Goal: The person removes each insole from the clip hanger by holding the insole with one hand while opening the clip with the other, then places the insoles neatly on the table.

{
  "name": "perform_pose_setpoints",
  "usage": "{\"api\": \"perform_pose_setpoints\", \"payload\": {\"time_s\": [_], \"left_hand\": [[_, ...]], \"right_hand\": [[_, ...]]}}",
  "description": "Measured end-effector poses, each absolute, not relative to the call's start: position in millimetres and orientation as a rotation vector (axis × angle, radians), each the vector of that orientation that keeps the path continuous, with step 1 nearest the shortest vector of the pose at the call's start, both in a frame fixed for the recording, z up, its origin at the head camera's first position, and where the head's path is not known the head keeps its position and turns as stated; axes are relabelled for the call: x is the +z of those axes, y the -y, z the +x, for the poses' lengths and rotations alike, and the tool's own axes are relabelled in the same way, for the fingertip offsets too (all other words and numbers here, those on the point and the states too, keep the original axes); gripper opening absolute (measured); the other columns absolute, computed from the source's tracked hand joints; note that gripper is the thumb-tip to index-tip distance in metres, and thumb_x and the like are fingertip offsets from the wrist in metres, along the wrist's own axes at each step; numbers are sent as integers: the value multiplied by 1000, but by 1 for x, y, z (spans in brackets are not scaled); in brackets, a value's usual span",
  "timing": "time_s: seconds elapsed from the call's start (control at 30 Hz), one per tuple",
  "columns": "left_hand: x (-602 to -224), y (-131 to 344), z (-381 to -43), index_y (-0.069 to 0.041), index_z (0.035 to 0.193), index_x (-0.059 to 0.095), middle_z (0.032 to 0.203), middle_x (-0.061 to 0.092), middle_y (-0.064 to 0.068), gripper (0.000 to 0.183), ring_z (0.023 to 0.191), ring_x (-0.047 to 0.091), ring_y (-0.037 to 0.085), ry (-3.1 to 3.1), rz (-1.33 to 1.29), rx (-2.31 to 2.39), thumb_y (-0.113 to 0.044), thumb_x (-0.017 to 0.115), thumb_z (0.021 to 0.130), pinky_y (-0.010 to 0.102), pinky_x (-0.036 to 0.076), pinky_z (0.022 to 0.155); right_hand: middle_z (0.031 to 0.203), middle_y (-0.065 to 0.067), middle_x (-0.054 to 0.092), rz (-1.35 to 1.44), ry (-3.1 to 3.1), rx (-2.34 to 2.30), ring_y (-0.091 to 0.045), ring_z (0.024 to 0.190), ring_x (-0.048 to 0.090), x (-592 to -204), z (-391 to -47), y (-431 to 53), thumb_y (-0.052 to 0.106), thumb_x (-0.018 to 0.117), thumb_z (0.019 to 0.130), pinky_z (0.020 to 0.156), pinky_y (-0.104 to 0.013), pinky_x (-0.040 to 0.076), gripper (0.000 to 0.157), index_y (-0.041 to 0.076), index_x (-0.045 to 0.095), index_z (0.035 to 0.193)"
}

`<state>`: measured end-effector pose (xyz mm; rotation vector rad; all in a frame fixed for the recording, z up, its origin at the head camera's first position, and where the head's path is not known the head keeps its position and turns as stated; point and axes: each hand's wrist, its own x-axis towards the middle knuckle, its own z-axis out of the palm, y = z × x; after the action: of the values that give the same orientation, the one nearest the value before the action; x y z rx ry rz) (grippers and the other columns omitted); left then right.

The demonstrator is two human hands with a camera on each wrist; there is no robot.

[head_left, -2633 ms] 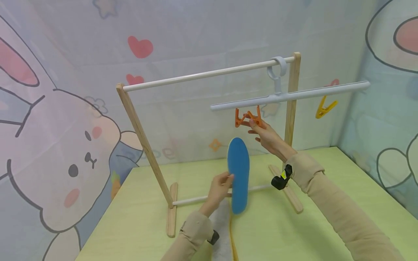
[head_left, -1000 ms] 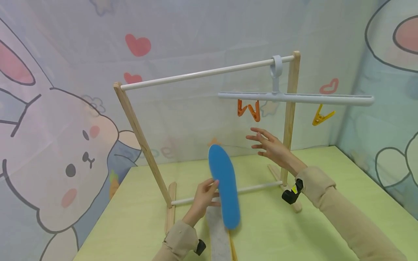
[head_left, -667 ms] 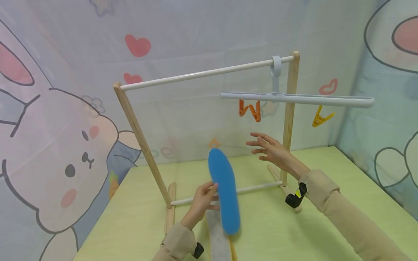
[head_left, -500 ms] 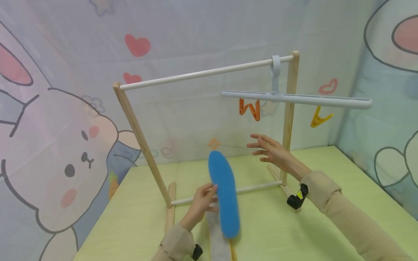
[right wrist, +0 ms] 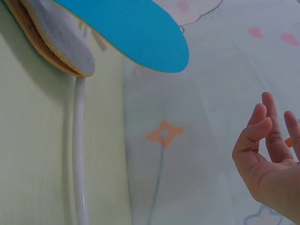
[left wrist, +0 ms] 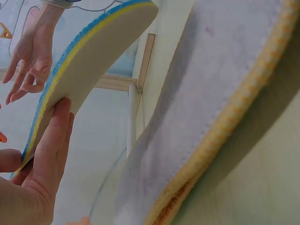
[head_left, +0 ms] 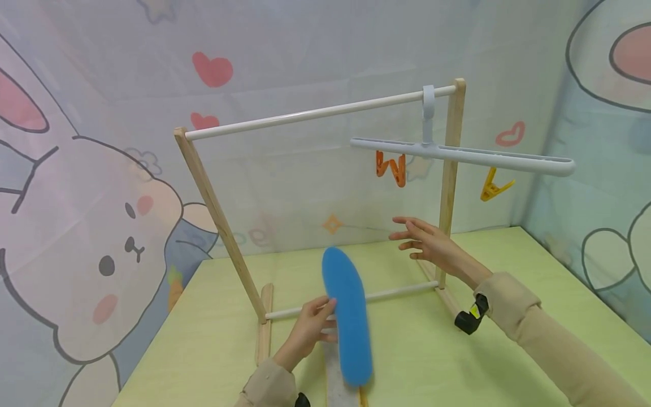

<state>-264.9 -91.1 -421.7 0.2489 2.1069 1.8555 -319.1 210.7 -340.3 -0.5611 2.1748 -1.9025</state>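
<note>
My left hand (head_left: 307, 329) pinches a blue insole (head_left: 351, 322) by its left edge, thumb on the blue face. In the left wrist view the insole's underside (left wrist: 101, 54) is beige, with a yellow layer along the edge. My right hand (head_left: 429, 246) hangs in the air with fingers spread and loosely bent, holding nothing. Above it, a white hanger (head_left: 508, 160) carries two orange clips (head_left: 398, 170) and a yellow clip (head_left: 493, 186). None of the clips grips anything. Below the blue insole lie greyish insoles (right wrist: 65, 35) with fuzzy orange-yellow edges, partly hidden in the head view.
The hanger's hook (head_left: 428, 104) goes over the top white bar (head_left: 315, 115) of a wooden stand, near its right post (head_left: 451, 186). A lower white bar (head_left: 402, 291) crosses behind the insole. Printed curtain stands behind the pale green tabletop (head_left: 203, 339).
My right hand has let go of the orange clip and dropped down and right. The blue insole has moved down and left with my left hand. The hanger has swung round on the bar.
</note>
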Motion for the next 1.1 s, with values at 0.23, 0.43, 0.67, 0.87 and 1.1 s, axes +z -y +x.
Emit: {"api": "perform_pose_setpoints", "payload": {"time_s": [0.23,0.43,0.67,0.87,1.1], "left_hand": [[-426,99,-258,2,137,30,134,37,29,68,102,58,31,-2087,230,1826,-44,47,90,32,56,64],[-433,103,-256,3,133,37,124,47,25,63,90,61,22,-2074,211,1838,-42,48,90,30,55,60],[-438,105,-251,4,134,35,120,51,21,62,81,60,16,-2047,205,1838,-39,47,92,29,55,57],[-442,106,-247,5,133,36,113,52,14,60,80,59,15,-1990,201,1843,-38,47,92,26,54,56],[-447,109,-244,6,129,40,98,54,4,57,77,60,12,-1948,192,1833,-36,48,92,27,54,58]], "right_hand": [[113,8,57,-597,-2149,-1881,-14,98,51,-346,-312,-214,41,31,97,77,-27,45,47,20,29,138],[113,7,58,-594,-2161,-1857,-14,98,51,-351,-307,-219,40,30,97,78,-28,46,44,20,32,137],[112,8,58,-585,-2124,-1859,-12,95,51,-356,-302,-223,41,29,97,76,-27,46,42,23,34,135],[112,8,58,-585,-2095,-1824,-11,96,51,-361,-297,-226,41,28,98,76,-28,45,40,23,35,133],[112,8,59,-594,-2119,-1777,-12,98,52,-366,-290,-228,40,25,98,78,-29,45,47,15,29,138]]}}
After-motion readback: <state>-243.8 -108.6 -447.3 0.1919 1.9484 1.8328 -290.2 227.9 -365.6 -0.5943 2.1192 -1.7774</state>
